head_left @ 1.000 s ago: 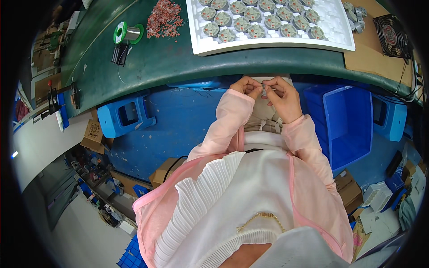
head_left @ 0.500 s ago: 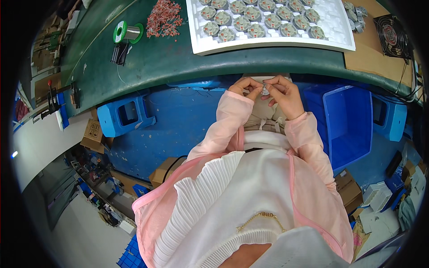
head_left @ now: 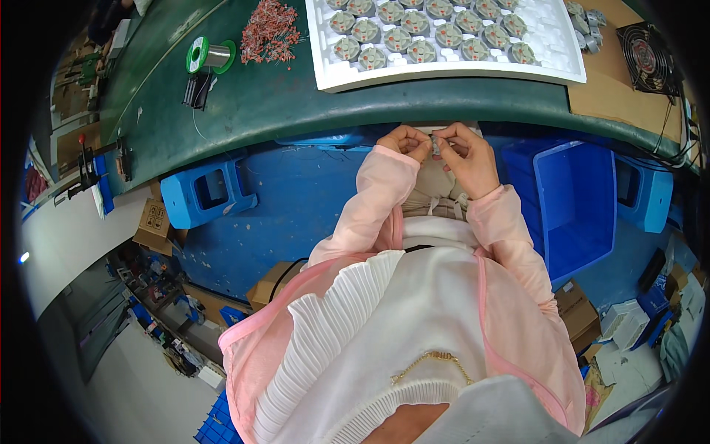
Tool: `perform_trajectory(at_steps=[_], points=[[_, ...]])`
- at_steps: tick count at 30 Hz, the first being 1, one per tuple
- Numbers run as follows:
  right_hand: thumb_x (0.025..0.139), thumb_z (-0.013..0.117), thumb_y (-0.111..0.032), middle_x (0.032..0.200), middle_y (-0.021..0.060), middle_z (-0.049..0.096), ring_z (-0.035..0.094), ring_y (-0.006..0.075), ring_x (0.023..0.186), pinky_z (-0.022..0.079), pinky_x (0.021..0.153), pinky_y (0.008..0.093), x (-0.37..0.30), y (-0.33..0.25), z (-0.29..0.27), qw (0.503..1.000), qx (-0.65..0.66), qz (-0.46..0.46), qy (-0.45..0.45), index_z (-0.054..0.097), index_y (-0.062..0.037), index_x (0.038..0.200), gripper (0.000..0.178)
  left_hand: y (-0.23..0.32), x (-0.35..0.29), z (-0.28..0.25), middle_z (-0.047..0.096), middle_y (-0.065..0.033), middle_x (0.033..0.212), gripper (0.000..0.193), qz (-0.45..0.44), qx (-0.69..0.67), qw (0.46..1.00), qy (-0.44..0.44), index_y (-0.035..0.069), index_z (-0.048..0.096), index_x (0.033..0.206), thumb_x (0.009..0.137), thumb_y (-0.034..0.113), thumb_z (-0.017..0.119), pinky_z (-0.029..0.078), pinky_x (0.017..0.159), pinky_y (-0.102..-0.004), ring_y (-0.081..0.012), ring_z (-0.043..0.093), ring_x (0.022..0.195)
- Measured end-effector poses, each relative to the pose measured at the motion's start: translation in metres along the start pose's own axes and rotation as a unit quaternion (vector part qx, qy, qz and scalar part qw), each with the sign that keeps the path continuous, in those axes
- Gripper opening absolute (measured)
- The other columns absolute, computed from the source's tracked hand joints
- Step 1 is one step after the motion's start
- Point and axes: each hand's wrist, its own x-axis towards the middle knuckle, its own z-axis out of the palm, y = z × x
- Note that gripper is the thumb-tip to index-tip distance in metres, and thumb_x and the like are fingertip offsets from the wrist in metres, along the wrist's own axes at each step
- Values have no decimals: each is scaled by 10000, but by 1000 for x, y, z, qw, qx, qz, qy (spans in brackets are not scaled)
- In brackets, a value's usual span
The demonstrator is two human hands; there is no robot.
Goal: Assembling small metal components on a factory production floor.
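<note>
Head view: a workbench with a green top point(head_left: 274, 96) runs across the upper part of the scene, its front edge bowed by the lens. Below it lies a blue floor point(head_left: 296, 200) with pale scuff marks. A brown board point(head_left: 617, 96) covers the bench's right end.

Hands, two, both the wearer's, held over the lap just short of the bench edge. The left hand point(head_left: 403, 140) and right hand point(head_left: 473, 163) are close together, thumbs and forefingers pinching one small grey piece point(head_left: 435, 145) between them; its detail is too small to make out.

Count on the bench: one white foam tray point(head_left: 451, 72), carrying roughly twenty round grey parts point(head_left: 421, 51) with orange spots, exact number uncertain because the tray is cut off by the upper border; one heap of red components point(head_left: 270, 33), too dense to count; one spool of wire point(head_left: 220, 55) with green flanges; one black fan point(head_left: 647, 58); several loose grey parts point(head_left: 586, 29) right of the tray.

Count below: one deep blue bin point(head_left: 580, 240); two light-blue stools point(head_left: 185, 196), one at each side; three cardboard boxes point(head_left: 577, 314) seen clearly.
</note>
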Motion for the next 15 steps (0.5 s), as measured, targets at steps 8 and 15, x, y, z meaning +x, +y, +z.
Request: perform_trajectory(at_steps=[8, 15], points=[[833, 641, -60, 824, 37, 691, 534, 96, 606, 438, 550, 213, 0, 2, 1, 999, -31, -9, -1, 644, -37, 922, 92, 5, -1, 0, 632, -49, 817, 72, -20, -9, 1000, -1, 21, 618, 940, 871, 1, 629, 450, 616, -208, -109, 533, 670], [873, 640, -70, 882, 37, 686, 598, 100, 712, 463, 570, 203, 0, 5, 0, 999, -45, -14, -13, 650, -50, 982, 112, 1, -2, 3, 630, -42, 810, 80, 29, 42, 998, 23, 33, 620, 939, 864, 7, 623, 440, 616, -206, -98, 519, 665]])
